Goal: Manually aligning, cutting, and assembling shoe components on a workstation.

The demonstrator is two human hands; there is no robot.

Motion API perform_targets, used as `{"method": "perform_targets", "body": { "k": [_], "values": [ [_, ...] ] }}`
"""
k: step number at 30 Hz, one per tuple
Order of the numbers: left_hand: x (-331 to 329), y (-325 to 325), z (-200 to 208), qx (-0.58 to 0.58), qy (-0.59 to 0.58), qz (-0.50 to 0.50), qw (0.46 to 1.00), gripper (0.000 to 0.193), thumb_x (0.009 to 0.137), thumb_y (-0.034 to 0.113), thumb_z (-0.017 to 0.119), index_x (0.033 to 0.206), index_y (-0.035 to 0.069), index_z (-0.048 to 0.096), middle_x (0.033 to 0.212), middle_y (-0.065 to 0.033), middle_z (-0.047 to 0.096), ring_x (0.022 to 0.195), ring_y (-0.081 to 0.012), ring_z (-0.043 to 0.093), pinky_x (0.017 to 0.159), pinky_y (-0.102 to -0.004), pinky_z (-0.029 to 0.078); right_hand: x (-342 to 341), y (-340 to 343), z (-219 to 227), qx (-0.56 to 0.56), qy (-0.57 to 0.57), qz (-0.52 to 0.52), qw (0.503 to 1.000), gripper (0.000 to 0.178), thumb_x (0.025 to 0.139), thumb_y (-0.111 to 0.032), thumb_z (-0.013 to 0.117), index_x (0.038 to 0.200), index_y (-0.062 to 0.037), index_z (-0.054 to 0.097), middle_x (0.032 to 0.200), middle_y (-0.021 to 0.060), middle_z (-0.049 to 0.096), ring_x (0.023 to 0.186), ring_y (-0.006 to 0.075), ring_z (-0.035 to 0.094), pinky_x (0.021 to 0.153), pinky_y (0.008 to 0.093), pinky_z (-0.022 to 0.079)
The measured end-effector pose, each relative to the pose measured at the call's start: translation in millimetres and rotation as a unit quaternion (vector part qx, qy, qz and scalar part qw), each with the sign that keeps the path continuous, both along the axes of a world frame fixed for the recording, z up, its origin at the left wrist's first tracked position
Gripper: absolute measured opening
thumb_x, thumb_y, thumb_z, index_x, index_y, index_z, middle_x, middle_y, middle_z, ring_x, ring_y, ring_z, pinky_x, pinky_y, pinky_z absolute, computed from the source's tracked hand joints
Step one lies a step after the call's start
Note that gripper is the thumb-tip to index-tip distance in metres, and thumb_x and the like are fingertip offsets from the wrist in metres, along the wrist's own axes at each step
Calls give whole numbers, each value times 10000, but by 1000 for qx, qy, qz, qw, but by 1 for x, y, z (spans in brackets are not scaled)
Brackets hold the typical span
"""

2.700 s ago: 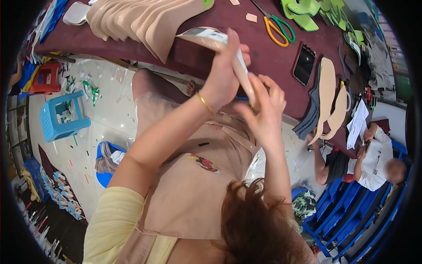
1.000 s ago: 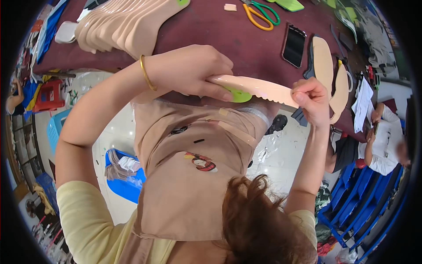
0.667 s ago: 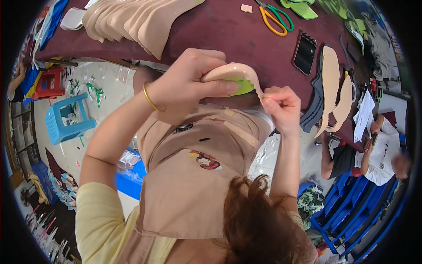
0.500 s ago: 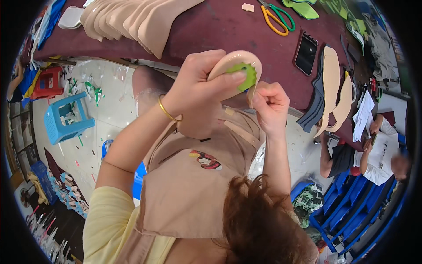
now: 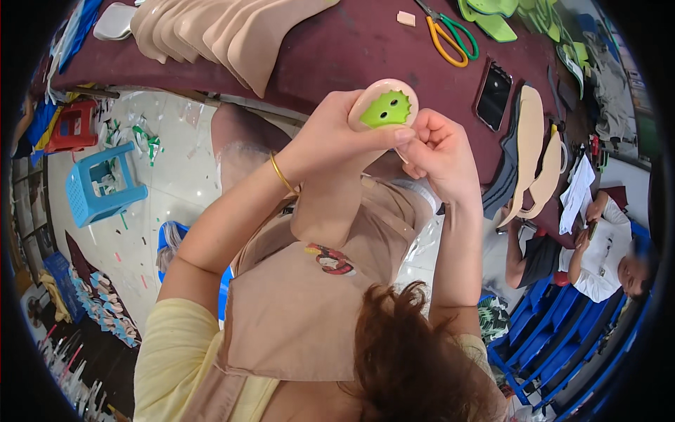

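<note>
I find the left hand (image 5: 334, 133) clamped on the beige piece (image 5: 388, 112), thumb along its green patch; the right hand (image 5: 441, 156) pinches its edge alongside. A second earlier the piece lay nearly straight between them; now it is bent round, two dark holes showing. I note both hands at the table (image 5: 330, 60) edge; maroon surface runs between stack (image 5: 225, 35) and phone (image 5: 493, 95). Left, a partly hidden blue bin (image 5: 225, 294) holds grey cloth (image 5: 167, 246).

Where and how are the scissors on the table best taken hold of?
Probably by the orange and green handles of the scissors, coming from the near side of the table: the handle loops lie nearer, while the blades point away, partly outside the picture.
</note>
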State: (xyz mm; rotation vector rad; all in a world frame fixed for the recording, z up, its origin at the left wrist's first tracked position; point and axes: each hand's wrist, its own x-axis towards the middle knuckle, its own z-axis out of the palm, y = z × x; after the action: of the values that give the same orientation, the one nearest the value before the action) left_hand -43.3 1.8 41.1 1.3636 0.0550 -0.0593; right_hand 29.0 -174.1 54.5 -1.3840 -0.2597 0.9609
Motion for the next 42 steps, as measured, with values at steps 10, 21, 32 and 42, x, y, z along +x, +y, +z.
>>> {"method": "perform_targets", "body": {
  "k": [10, 21, 32, 42],
  "values": [
    [18, 19, -17, -317, 279, 87, 903, 271, 847, 322, 662, 987, 94, 624, 797, 31, 608, 603, -50, 535, 540, -207, 452, 174, 32, -86, -476, -660, -26, 581, 291, 846, -105, 537, 1119, -11, 575, 1112, 218, 561, 1040, 393, 533, 866, 430, 457],
    [6, 27, 6, -463, 260, 63, 845, 271, 915, 365, 567, 967, 103, 612, 696, 48, 571, 520, -60, 457, 463, -206, 396, 162, 27, -41, -379, -602, 0, 703, 307, 778, -41, 586, 1059, -8, 466, 1104, 228, 518, 1004, 387, 541, 814, 456, 463],
    [10, 29, 20, -567, 261, 7, 782, 299, 943, 364, 526, 896, 88, 629, 642, 40, 561, 522, -72, 443, 479, -212, 384, 7, 1, 5, -204, -633, 14, 747, 876, 496, -403, 861, 1248, -107, 524, 899, 96, 477, 848, 279, 516, 728, 400, 442],
    [3, 31, 25, -522, 304, 40, 796, 294, 907, 385, 584, 826, 104, 619, 590, 51, 496, 497, -71, 425, 446, -219, 365, 10, 3, -14, -191, -723, -12, 663, 711, 577, -368, 833, 1177, -83, 579, 742, 67, 486, 622, 234, 537, 525, 324, 447]
  ]
}}
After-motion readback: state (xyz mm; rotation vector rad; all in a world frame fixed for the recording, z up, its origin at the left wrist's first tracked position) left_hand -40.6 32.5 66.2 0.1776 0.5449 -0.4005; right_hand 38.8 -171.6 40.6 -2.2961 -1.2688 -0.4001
